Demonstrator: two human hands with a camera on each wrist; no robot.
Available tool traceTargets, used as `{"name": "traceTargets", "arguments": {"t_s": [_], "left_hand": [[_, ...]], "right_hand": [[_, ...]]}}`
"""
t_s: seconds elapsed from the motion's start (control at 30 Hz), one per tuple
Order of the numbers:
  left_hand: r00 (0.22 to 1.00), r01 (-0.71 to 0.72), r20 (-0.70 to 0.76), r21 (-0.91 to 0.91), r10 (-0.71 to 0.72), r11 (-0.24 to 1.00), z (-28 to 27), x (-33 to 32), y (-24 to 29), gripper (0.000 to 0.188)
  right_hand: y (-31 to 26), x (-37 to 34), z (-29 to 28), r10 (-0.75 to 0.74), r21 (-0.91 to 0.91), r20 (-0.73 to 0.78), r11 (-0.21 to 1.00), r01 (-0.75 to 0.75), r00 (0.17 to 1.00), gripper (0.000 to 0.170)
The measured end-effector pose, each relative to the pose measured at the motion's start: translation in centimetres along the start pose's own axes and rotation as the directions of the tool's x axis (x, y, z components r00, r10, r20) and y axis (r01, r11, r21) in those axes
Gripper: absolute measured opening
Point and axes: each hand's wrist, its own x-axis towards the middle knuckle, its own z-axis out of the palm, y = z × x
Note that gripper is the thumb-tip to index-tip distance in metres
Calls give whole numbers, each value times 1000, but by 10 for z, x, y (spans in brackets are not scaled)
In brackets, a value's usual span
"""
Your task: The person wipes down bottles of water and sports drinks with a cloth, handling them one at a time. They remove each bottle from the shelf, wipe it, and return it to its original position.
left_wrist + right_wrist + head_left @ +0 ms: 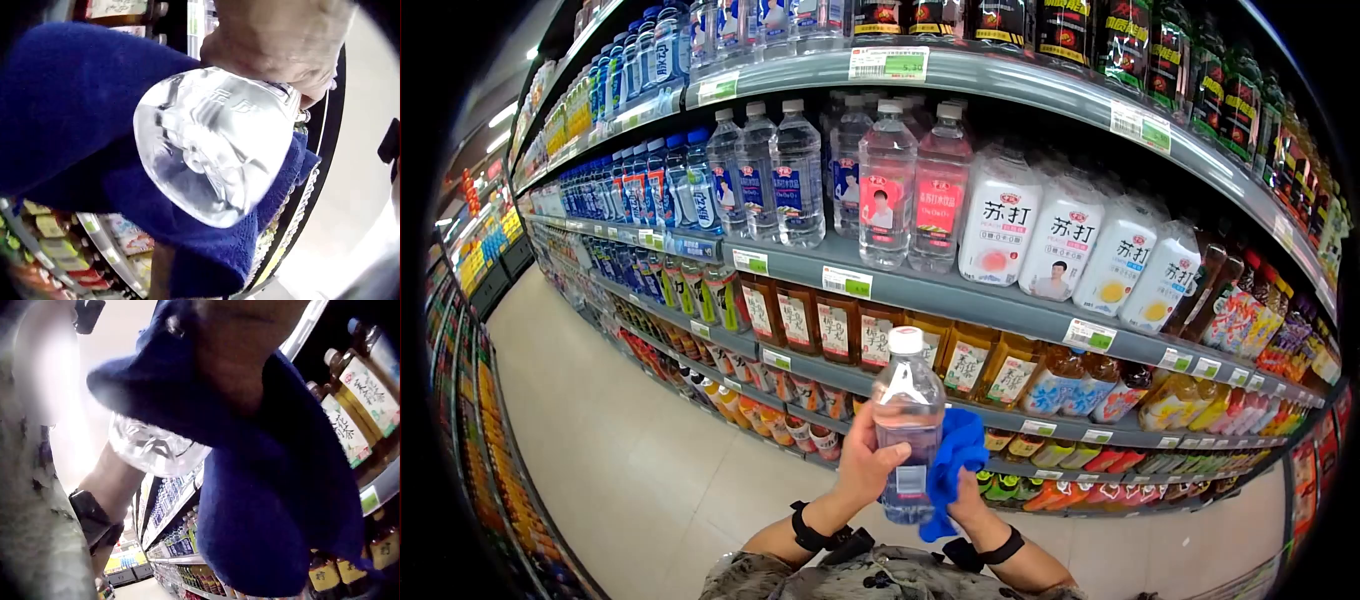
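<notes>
In the head view my left hand [868, 462] grips a clear bottle [908, 400] with a white cap, held upright, its thumb across the side. My right hand [972, 503] holds a blue cloth [957, 460] against the bottle's right side; the cloth hides most of its fingers. The left wrist view shows the bottle's clear base [215, 147] below the left hand [275, 44], with the cloth [81, 106] behind it. From the right wrist, the cloth [262, 506] hangs from the right hand [234, 356], beside the bottle's base [156, 447].
A long shelf unit [980, 307] ahead carries rows of bottled drinks, including pink-labelled bottles [888, 190] and white soda packs [1003, 225]. Another stocked shelf [500, 440] stands at the left, across the tiled floor [600, 410].
</notes>
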Motion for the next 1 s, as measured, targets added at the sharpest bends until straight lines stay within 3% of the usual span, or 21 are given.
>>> {"name": "traceTargets", "arguments": {"t_s": [0.03,0.07,0.1,0.17,0.2,0.23,0.3,0.33,0.37,0.4,0.47,0.5,0.57,0.6,0.73,0.77,0.8,0.83,0.9,0.97,1.0], "left_hand": [[1000,-7,4,1,7,1000,3,2,3,63],[992,-116,-50,56,118,992,6,4,7,66],[968,-221,-98,114,232,969,9,6,10,69],[954,-243,-143,136,262,960,17,5,13,77],[936,-280,-169,176,309,944,23,4,13,79],[914,-314,-193,217,356,924,28,3,13,82],[925,-338,-87,257,370,905,33,0,12,89],[926,-373,67,314,372,873,28,1,16,90],[908,-416,218,363,358,834,21,4,21,90],[904,-425,219,361,367,830,14,9,25,90],[912,-319,362,327,193,890,4,19,29,89],[910,-323,364,328,196,888,6,20,30,89],[913,113,359,230,-192,967,13,20,30,84],[869,212,377,302,-321,930,7,21,25,78],[941,120,270,299,-205,946,11,10,12,68],[940,119,273,298,-204,947,13,8,9,68],[968,85,197,321,-154,943,15,6,5,68],[988,55,119,345,-101,937,18,4,2,67],[992,45,95,337,-81,941,22,3,-2,68],[997,-68,2,527,78,847,17,3,-18,72],[991,-76,-39,638,131,766,18,4,-19,75]], "right_hand": [[-3,-1,-4,-42,-221,108,973,66,993,56],[-19,5,12,-148,-103,102,982,159,984,62],[-20,5,13,-157,-103,106,980,168,982,62],[-17,2,13,123,133,148,981,-143,981,65],[-19,4,13,116,130,154,982,-137,981,65],[-20,7,14,179,276,106,940,-202,978,61],[-24,11,16,320,554,45,780,-290,946,54],[-35,16,21,325,530,45,794,-298,945,55],[-54,21,26,354,617,61,721,-314,933,57],[-70,20,30,377,530,8,784,-324,926,57],[-76,16,29,409,415,-60,840,-350,911,57],[-71,13,25,420,447,-37,818,-361,907,56],[-57,8,18,443,516,10,766,-384,897,55],[-51,7,15,451,542,28,743,-393,892,54],[-38,0,5,448,588,28,715,-377,894,52],[-38,1,5,435,579,16,730,-363,900,52],[-49,-2,9,437,454,-68,814,-362,897,43],[-48,-3,7,439,453,-72,814,-363,896,43],[-44,-2,1,582,428,-259,784,-449,771,38],[-49,-11,8,333,-73,-289,927,-367,898,28],[-49,-13,13,164,-181,-245,961,-211,956,24]]}}
